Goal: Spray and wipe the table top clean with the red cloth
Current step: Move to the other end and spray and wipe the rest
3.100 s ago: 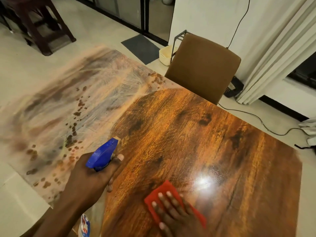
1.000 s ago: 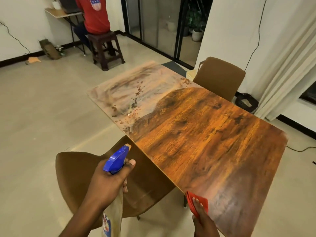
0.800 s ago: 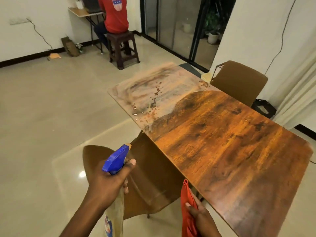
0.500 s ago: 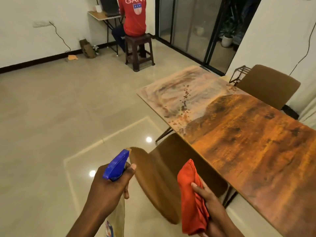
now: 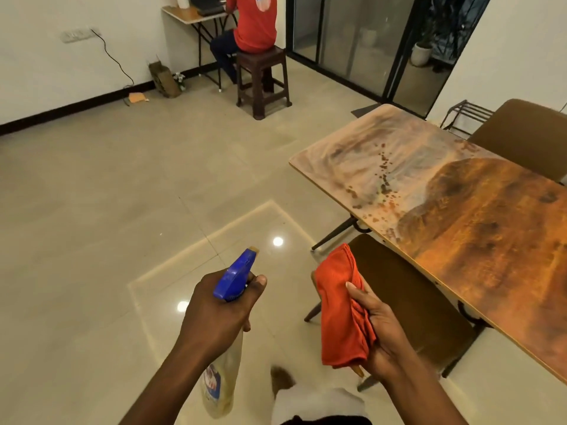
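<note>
Both hands have left the table (image 5: pixel 478 240)'s edge, clutching red cloth (image 5: pixel 340 311) and spray bottle (image 5: pixel 227 357) over open floor.

both forearms are bare, no sleeves, watch or rings on the left hand (image 5: pixel 219 305) or right hand (image 5: pixel 379 329) (white garment below, blurred).

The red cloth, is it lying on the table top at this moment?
No, the red cloth is held up in the right hand, off the table top and in front of the brown chair.
</note>
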### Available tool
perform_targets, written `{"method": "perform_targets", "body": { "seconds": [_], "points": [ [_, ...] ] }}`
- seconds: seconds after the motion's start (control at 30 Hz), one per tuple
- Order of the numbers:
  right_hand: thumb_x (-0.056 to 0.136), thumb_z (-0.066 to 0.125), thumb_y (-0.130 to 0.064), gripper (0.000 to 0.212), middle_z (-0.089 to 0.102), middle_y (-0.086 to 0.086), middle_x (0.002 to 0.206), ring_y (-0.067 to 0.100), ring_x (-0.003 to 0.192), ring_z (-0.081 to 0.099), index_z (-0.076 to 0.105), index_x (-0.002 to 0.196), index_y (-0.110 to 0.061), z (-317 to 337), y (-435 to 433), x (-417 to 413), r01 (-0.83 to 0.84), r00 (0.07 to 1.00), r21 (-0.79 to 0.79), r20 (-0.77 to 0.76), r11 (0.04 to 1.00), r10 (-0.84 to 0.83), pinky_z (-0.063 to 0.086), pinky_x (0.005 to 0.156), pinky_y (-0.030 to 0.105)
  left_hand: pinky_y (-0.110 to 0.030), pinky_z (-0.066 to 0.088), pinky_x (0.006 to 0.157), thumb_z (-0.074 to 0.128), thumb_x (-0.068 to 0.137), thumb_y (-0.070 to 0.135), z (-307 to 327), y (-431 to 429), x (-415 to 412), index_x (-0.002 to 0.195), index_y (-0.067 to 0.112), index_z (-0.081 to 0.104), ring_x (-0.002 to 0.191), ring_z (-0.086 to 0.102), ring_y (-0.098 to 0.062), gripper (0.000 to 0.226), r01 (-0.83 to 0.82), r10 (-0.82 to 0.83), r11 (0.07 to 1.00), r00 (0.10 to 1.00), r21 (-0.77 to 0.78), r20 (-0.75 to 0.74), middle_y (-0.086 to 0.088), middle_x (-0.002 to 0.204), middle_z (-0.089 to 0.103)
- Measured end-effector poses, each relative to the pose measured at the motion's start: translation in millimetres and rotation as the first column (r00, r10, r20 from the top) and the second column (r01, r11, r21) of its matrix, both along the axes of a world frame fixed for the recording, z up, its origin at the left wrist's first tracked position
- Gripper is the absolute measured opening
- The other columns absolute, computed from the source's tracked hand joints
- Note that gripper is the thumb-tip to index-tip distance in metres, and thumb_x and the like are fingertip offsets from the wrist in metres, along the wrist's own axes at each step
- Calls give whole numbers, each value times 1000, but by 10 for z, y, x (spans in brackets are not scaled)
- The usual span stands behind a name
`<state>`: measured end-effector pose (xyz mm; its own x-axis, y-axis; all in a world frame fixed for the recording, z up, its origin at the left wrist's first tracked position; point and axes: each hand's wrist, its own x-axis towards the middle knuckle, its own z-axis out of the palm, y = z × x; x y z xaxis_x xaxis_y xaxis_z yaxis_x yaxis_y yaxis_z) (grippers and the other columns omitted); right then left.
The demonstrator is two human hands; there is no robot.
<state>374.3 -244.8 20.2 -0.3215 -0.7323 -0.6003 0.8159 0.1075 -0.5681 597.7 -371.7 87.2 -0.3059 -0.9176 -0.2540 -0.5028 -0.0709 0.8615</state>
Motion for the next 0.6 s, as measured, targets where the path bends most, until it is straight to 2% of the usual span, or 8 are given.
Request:
{"method": "perform_targets", "body": {
  "seconds": [0.17,0.23,0.3,0.37,0.4,0.43,0.5,0.6],
  "points": [
    [87,74,-14,46,84,24,114,33,74,84,71,132,-20,-49,-582,40,76,997,8,33,997,-76,71,69,47,-42,60,85,73,96,42,-51,-675,-2,82,20,69,58,74,-32,26,57,-57,998,998,17,-8,-13,51,70],
    [88,74,-14,47,84,23,115,33,77,84,70,134,-20,-79,-843,31,107,993,7,41,994,-107,71,74,49,-39,60,83,72,96,42,-71,-988,-41,81,20,68,56,73,-30,27,84,-84,996,997,9,2,-13,52,70],
    [88,75,-16,51,83,22,118,34,83,81,70,138,-22,-95,-1133,2,128,991,25,36,991,-129,66,93,59,-38,60,81,73,95,43,-91,-1330,-100,81,21,68,53,73,-26,26,104,-104,995,994,6,15,-13,52,70],
    [89,75,-16,55,82,22,119,37,90,75,69,143,-23,-106,-1417,-34,150,987,50,51,987,-152,47,118,77,-38,60,81,74,95,43,-80,-1668,-185,82,22,69,52,73,-23,25,125,-125,992,992,1,23,-11,51,69],
    [89,75,-16,56,82,22,120,38,91,74,69,144,-23,-98,-1541,-51,158,985,56,57,986,-162,43,121,77,-38,60,81,74,95,43,-64,-1813,-230,81,23,69,52,73,-24,25,136,-136,991,991,-1,20,-11,51,69],
    [90,75,-15,57,82,22,121,36,90,75,68,146,-23,-101,-1678,-77,173,983,57,57,983,-177,50,116,73,-39,59,80,75,95,42,-54,-1988,-283,81,23,69,52,72,-24,24,150,-150,989,989,0,15,-10,50,68],
    [90,75,-14,60,81,22,125,33,88,78,68,149,-21,-84,-1928,-131,216,975,53,44,975,-218,68,91,54,-38,59,79,76,95,40,-44,-2301,-395,80,23,69,53,72,-26,24,178,-178,984,984,6,12,-10,49,68],
    [90,75,-13,60,81,21,123,31,82,80,68,149,-21,-106,-2191,-225,270,960,39,64,962,-273,71,72,44,-37,58,75,76,95,38,-25,-2709,-616,82,21,69,52,71,-26,23,218,-218,976,976,14,-7,-12,50,67]
  ]
}}
